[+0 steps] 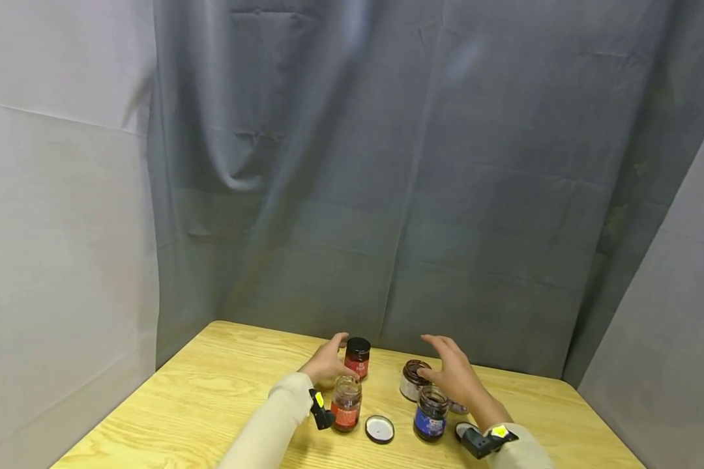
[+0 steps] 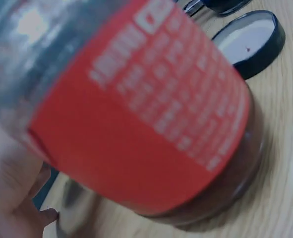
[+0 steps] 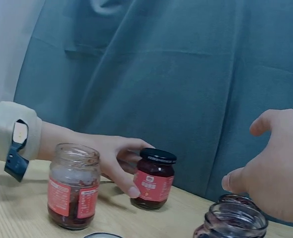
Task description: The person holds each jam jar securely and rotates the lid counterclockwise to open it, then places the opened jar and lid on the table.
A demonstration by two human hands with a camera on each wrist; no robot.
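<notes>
Wooden table (image 1: 182, 404) — four jars (image 1: 357, 357), one loose lid (image 1: 379, 428).

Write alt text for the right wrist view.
A left hand reaches around a small black-lidded red-label jar on a wooden table, before a blue-grey curtain. An open red-label jar stands nearer; the right hand hovers open above another open jar.

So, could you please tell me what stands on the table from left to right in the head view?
Open red-labelled jar → black-lidded red jar → loose lid lying upside down → brown-lidded jar → open blue-labelled jar.
</notes>
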